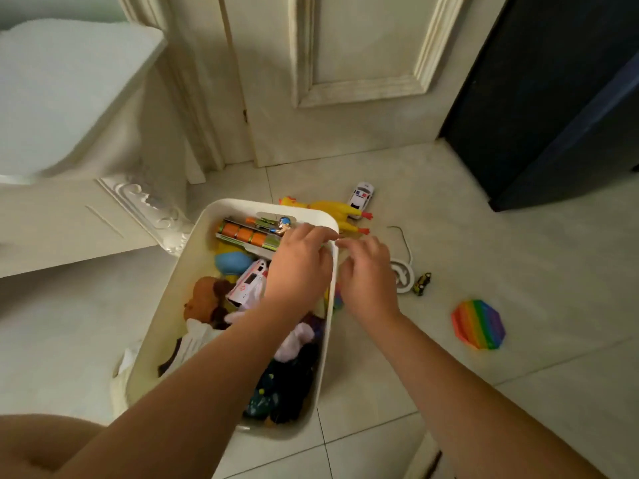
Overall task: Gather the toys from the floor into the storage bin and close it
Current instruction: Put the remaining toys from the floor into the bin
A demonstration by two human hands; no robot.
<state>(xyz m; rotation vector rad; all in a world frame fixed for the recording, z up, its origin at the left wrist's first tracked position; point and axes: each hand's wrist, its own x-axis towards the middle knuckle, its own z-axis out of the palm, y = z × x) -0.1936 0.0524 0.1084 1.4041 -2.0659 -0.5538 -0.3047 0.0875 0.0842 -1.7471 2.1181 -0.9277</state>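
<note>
Storage bin (242, 203): open-topped, nearly full, on the floor (536, 271) at centre frame; both hands empty.
Left hand (301, 264) hovers over the contents with fingers loosely spread; right hand (366, 271) hangs just outside the 3 o'clock rim, fingers relaxed, likely poised for the next toy. Uncollected: rubber chicken (332, 208) and police car (361, 197) at 1 o'clock, small car (422, 283) at 3, rainbow pop toy (479, 324) at 4. Open tile surrounds them; the door (345, 63) bounds 12 o'clock.

A cream door (363, 57) stands between a carved white cabinet (69, 216) and dark furniture (553, 98).
</note>
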